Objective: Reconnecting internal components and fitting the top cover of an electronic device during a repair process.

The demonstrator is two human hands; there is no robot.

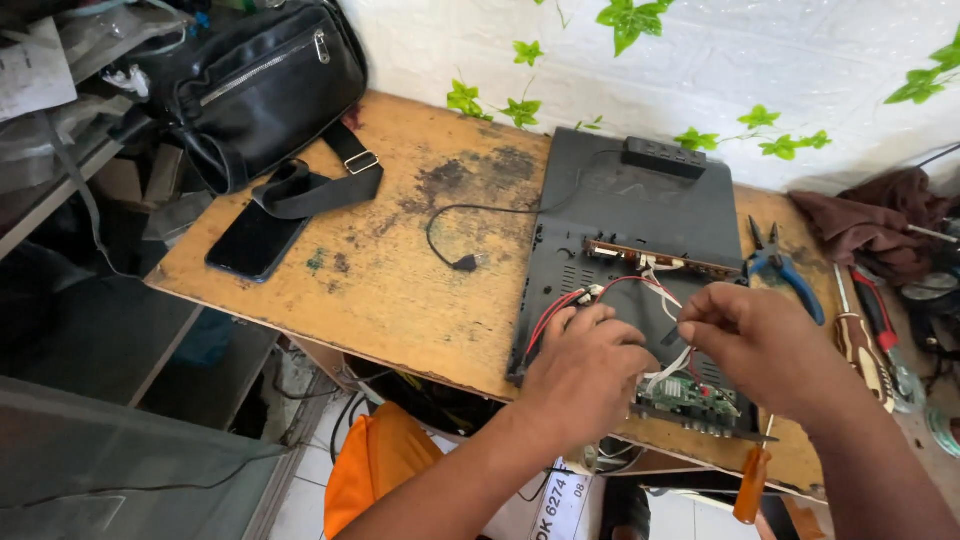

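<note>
Head view. Worn, stained wooden bench (400, 260) against a white wall with green leaf vines (520, 105); shelving at 9 o'clock, tiled floor below.

One black device casing (640, 215) lies open at the bench's near edge, right of centre. Left hand (585, 365) rests on it at 6 o'clock, fingers curled over the red wires (560, 305); whether it grips them, cannot tell. Right hand (755, 340) at 4 o'clock, grip pinched shut on the white wires (665, 290). One green circuit board (690, 395) sits just below the hands, at the casing's near edge.

Bare bench from centre to 9 o'clock; one loose black cable (450, 245) there.

One black bag (255, 85) and one phone (255, 240) at 10 o'clock. One pair of blue pliers (785, 270) at 3 o'clock; three screwdrivers (865, 350) counted, one orange-handled overhanging the near edge. One brown cloth (860, 225) at 2 o'clock.
</note>
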